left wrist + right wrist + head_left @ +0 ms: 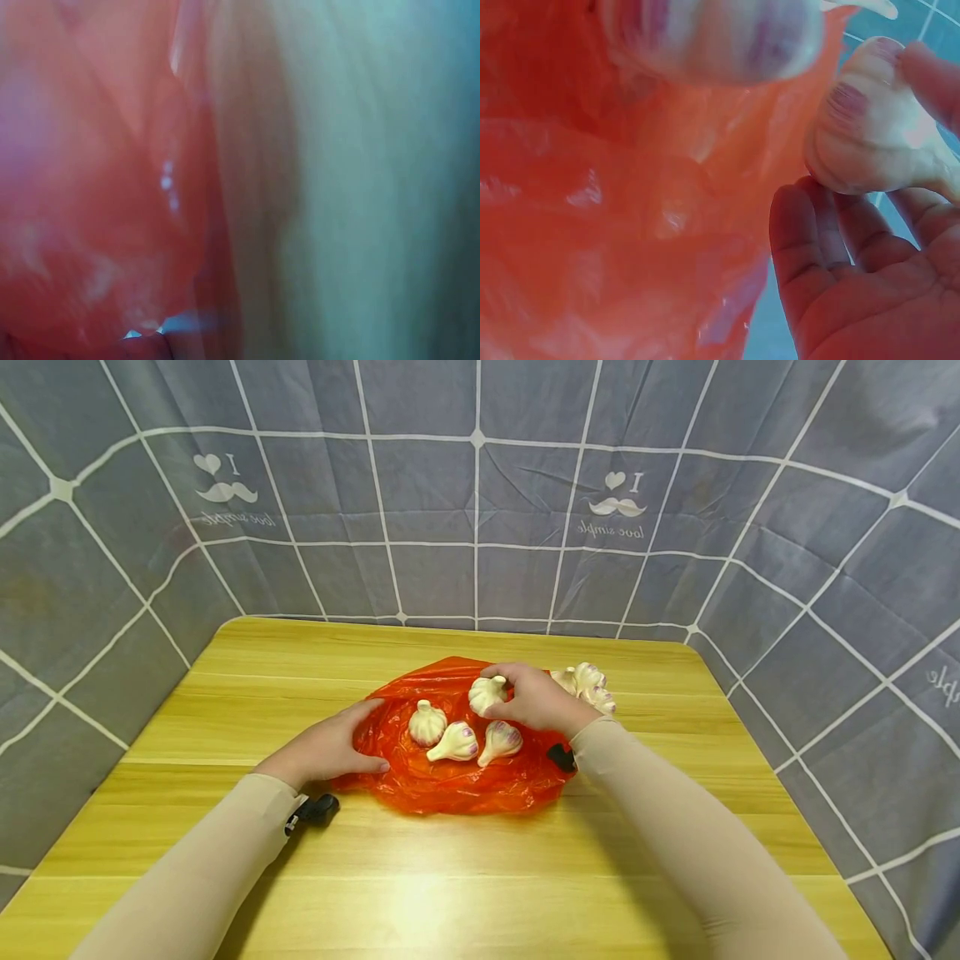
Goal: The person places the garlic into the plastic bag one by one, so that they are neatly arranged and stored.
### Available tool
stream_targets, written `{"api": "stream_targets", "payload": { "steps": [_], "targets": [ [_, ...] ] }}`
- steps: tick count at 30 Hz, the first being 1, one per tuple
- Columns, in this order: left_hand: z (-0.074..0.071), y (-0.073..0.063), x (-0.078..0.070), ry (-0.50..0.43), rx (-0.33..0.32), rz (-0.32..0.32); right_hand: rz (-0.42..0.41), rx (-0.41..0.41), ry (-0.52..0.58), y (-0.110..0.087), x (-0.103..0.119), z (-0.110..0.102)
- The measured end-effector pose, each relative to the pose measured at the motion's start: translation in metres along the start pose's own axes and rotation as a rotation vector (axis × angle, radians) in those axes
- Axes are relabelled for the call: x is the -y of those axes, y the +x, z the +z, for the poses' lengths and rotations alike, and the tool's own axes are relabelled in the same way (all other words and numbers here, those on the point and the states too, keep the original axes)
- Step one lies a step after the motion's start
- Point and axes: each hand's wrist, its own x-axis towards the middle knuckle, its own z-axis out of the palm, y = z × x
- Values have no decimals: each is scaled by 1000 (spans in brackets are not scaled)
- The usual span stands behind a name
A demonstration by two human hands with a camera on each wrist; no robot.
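A red plastic bag (pixel 450 797) lies spread on the wooden table. On it sit a round garlic bulb (pixel 427 724) at the left, another garlic bulb (pixel 457 742) in the middle and a purple-streaked one (pixel 501 741) to the right. My right hand (pixel 536 697) holds a garlic bulb (pixel 487 695) between thumb and fingers, above the far part of the bag; the right wrist view shows this bulb (pixel 870 127) close to the fingertips. At the bag's left edge, my left hand (pixel 333 745) rests with thumb and fingers spread apart, touching the red plastic.
Several more garlic bulbs (pixel 592 681) lie to the right of the bag, partly behind my right hand. The wooden table (pixel 420 885) ends at a grey checked curtain (pixel 420 485) at the back and sides.
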Motion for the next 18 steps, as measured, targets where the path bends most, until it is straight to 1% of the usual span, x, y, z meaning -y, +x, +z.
{"api": "stream_targets", "payload": {
  "steps": [6, 12, 15, 18],
  "targets": [
    [1, 1, 0, -2, 2, -6, 23, 13, -44, 5, -4, 10],
    [0, 1, 2, -5, 7, -11, 46, 46, -40, 10, -6, 20],
    [1, 1, 2, -2, 11, -9, 47, 59, -51, 10, -8, 23],
    [1, 1, 2, -4, 11, -15, 46, 56, -71, 8, -10, 25]
  ]
}}
